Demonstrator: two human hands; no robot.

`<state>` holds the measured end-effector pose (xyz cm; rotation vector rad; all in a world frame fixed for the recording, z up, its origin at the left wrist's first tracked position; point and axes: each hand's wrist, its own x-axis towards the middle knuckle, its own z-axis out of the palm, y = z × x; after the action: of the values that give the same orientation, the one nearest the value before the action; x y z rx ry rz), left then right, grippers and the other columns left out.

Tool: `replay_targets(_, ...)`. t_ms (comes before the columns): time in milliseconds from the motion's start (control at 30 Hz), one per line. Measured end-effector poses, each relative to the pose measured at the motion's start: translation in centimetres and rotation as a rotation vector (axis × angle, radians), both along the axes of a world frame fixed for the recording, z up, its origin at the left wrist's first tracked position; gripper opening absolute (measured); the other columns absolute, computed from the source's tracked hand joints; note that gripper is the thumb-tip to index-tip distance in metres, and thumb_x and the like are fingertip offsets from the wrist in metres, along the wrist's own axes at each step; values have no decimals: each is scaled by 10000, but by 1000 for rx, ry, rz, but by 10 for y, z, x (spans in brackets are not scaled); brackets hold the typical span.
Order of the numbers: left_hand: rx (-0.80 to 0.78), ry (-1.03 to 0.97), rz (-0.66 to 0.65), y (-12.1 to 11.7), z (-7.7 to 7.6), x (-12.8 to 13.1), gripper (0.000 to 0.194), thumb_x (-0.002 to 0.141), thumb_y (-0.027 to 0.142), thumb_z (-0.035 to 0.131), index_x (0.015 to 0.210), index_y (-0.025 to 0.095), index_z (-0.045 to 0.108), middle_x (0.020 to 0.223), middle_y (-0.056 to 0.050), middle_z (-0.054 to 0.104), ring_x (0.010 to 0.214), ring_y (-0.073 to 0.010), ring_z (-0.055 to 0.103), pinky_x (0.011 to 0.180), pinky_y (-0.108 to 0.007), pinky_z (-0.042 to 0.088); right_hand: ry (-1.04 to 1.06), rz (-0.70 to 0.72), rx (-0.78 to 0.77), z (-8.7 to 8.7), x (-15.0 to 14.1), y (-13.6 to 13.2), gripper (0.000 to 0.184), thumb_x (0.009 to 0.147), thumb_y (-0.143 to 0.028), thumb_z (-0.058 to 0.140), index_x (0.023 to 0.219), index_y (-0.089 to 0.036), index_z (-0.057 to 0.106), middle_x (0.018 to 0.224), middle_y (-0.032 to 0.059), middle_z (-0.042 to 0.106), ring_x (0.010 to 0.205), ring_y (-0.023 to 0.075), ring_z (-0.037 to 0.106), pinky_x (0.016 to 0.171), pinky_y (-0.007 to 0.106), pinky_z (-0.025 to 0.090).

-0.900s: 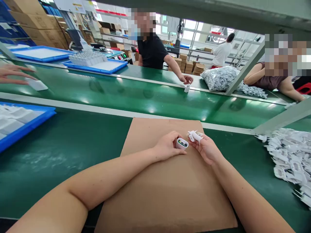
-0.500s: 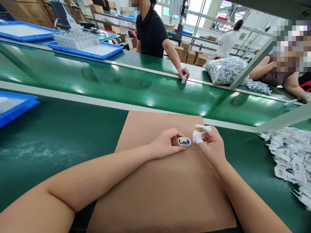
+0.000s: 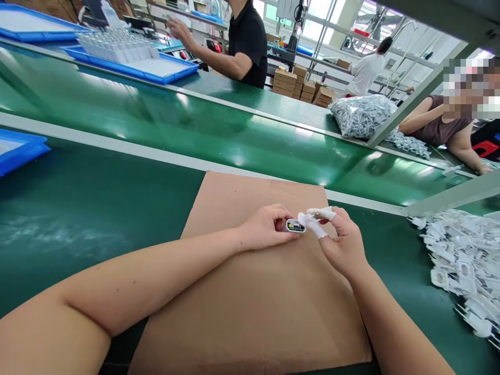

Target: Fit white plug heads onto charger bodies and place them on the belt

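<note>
My left hand (image 3: 269,226) is closed around a white charger housing (image 3: 289,222), its oval open end turned toward me. Inside that opening a small circuit board (image 3: 296,227) shows green, yellow and dark parts. White finger cots cover the thumb and forefinger of my right hand (image 3: 339,234), which pinches a small white plug cover (image 3: 303,218) with thin pins. The cover is at the housing's upper right rim; whether it touches cannot be made out. Both hands are above a brown cardboard sheet (image 3: 253,302).
Many white plug covers (image 3: 464,265) lie heaped at right. A green conveyor belt (image 3: 234,146) runs behind the cardboard. Blue trays (image 3: 167,78) and a bag of white parts (image 3: 363,114) are across it, with co-workers beyond. A metal post (image 3: 422,94) slants at right.
My right hand has brought the plug cover left, up to the housing's opening. My left hand stays nearly still. Across the belt, a co-worker's arm has swung from the belt edge to the left.
</note>
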<state>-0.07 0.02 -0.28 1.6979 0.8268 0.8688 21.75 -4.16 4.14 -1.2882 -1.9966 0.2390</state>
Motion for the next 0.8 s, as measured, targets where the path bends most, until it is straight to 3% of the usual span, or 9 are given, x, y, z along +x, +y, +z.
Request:
replay_targets(167, 15, 3, 3, 1, 1, -1, 201, 759, 344, 812, 847, 181, 735, 878, -22, 621, 701, -125, 550, 648, -274, 454, -224, 109, 124, -4, -15, -7, 379, 868, -69, 538, 1170, -235, 696, 969, 91, 668, 905, 270, 592, 776, 423, 529)
replay_targets(367, -7, -4, -27, 3, 0, -1, 226, 760, 369, 818, 862, 181, 746, 900, -27, 626, 686, -120, 550, 641, -278, 468, -223, 143, 112, -3, -18, 0, 388, 835, -5, 506, 1104, -234, 666, 952, 76, 649, 885, 257, 576, 750, 386, 519)
replay_targets(500, 12, 10, -24, 3, 3, -1, 231, 770, 387, 811, 801, 178, 721, 872, -20, 605, 681, -119, 542, 636, -279, 457, -256, 114, 81, 4, -23, 0, 348, 745, 24, 513, 946, -226, 648, 872, 65, 608, 834, 249, 552, 685, 357, 486)
replay_targets(800, 30, 62, -13, 1, 4, -1, 264, 766, 435, 808, 771, 185, 722, 845, -17, 591, 672, -126, 547, 613, -278, 443, -312, 52, 42, 6, -23, 3, 355, 690, 17, 533, 905, -234, 662, 804, 45, 593, 794, 242, 537, 653, 340, 423)
